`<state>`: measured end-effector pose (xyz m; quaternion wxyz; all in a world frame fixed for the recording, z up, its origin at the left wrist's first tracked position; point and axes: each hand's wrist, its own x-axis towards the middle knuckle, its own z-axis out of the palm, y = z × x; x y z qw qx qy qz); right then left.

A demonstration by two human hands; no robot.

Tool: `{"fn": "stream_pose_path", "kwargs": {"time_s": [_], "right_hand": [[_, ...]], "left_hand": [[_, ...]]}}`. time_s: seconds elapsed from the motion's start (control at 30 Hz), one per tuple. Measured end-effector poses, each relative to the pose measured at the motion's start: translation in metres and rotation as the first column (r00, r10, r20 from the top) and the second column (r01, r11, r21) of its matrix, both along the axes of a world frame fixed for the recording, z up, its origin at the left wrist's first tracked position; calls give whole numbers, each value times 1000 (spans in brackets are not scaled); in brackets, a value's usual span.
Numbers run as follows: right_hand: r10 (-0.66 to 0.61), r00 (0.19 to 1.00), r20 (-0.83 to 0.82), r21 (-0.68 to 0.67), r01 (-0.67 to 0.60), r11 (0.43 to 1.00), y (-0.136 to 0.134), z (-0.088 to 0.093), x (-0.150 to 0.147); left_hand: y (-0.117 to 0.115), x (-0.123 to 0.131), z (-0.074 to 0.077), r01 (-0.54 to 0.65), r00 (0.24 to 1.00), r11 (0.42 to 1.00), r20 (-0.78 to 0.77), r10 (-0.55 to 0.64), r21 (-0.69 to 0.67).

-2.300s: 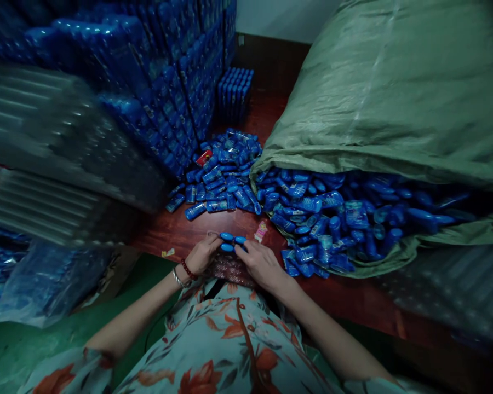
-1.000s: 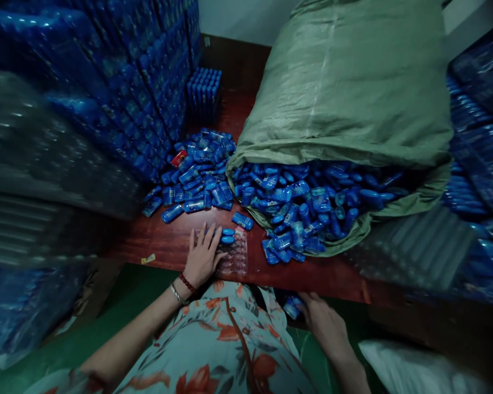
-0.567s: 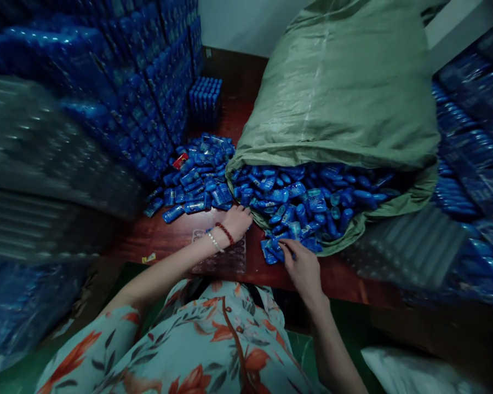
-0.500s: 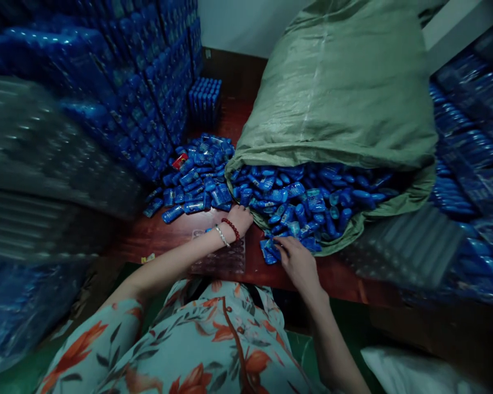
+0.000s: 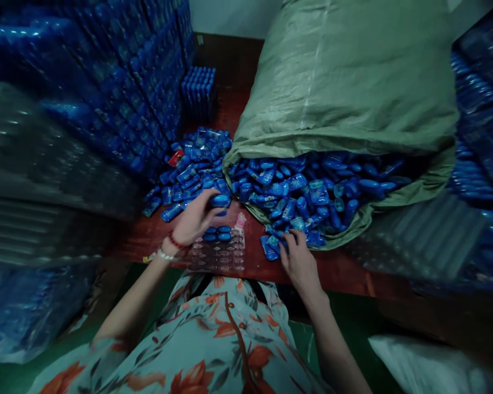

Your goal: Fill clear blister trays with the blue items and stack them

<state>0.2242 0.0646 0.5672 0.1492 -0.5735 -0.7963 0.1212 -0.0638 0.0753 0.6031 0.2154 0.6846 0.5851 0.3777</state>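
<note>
Tray, clear plastic, lies on the red-brown table at five o'clock from the left hand and nine o'clock from the right hand, so it sits between the two, close to the person's front. The left hand is curled in a pinch around one blue pack, held beyond the tray's far edge at its twelve o'clock (a second blue shape peeks out just beneath, too hidden to tell). The right hand is half curled, thumb and forefinger at the loose packs by the sack's mouth; I cannot tell whether it grips one.

Rows of round-ended cups cover the tray, glinting and see-through. Four blue packs fill a two-by-two block toward its twelve o'clock side, showing smooth oval tops; the cups nearer the person's body are bare. The pack in the left hand is small, glossy and rounded at its end.

At one o'clock from the tray lies a pink sticker. Twelve o'clock brings a heap of blue packs with one red pack among them; at two o'clock a green sack spills more.
</note>
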Motion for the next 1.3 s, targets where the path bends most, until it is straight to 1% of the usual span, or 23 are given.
{"fn": "stream_pose_path", "kwargs": {"time_s": [0.03,0.07,0.1,0.13,0.17,0.2,0.23,0.27,0.3,0.37,0.43,0.53,0.57,0.63,0.7,0.77,0.87,0.93,0.97,1.03,1.1,1.17,1.3], "right_hand": [[-31,992,-121,21,33,999,-3,0,3],[-68,965,-254,16,75,997,-7,0,5],[-107,915,-390,-24,106,994,-13,-1,5],[-143,849,-509,-100,107,989,-19,-2,3],[-176,781,-599,-194,71,978,-25,-5,-2],[-197,726,-659,-283,3,959,-30,-8,-9],[-205,685,-699,-347,-74,935,-34,-13,-17],[-203,661,-723,-382,-137,914,-38,-18,-27],[-193,651,-734,-394,-176,902,-39,-24,-38],[-144,660,-737,-365,-211,907,-38,-34,-57],[-77,689,-720,-309,-220,925,-33,-41,-70],[25,749,-662,-204,-211,956,-27,-44,-74],[71,763,-642,-157,-223,962,-26,-44,-73],[215,778,-590,-46,-299,953,-26,-41,-69],[394,784,-480,57,-420,906,-26,-37,-67],[534,786,-311,116,-526,843,-26,-30,-70],[645,759,-87,146,-631,762,-24,-16,-80],[672,740,-32,151,-661,735,-22,-6,-86],[669,743,-28,153,-658,738,-21,-3,-88],[633,773,-35,153,-622,768,-18,1,-91],[599,801,-15,150,-591,793,-16,1,-94],[581,813,33,128,-580,805,-15,-1,-98],[572,812,114,86,-582,809,-19,-3,-111]], "left_hand": [[-18,-9,0,-78,995,997,69,78,1],[-37,-16,-1,-155,982,988,105,154,1],[-56,-21,-5,-219,968,976,127,218,-9],[-74,-24,-11,-262,955,965,138,264,-30],[-89,-24,-18,-290,945,956,141,294,-50],[-102,-21,-26,-304,940,950,139,310,-66],[-111,-17,-34,-306,940,949,136,313,-69],[-117,-12,-42,-303,942,952,131,307,-52],[-119,-6,-50,-297,947,955,125,297,-19],[-117,4,-62,-276,958,959,98,270,64],[-111,8,-70,-231,973,966,33,229,119],[-106,5,-77,-107,982,987,-142,124,124],[-106,2,-77,-63,976,991,-201,86,122],[-106,-3,-77,9,957,992,-289,27,122],[-105,-5,-73,62,940,991,-341,-18,121],[-102,-5,-68,102,920,988,-389,-50,114],[-94,-4,-59,154,877,982,-472,-87,105],[-92,-5,-57,189,856,976,-505,-113,103],[-91,-7,-57,205,853,974,-507,-127,101],[-91,-10,-60,222,860,970,-489,-147,98],[-90,-14,-66,221,876,970,-459,-150,104],[-89,-16,-72,213,890,972,-431,-152,97],[-87,-15,-75,195,900,981,-399,-177,6]]}}
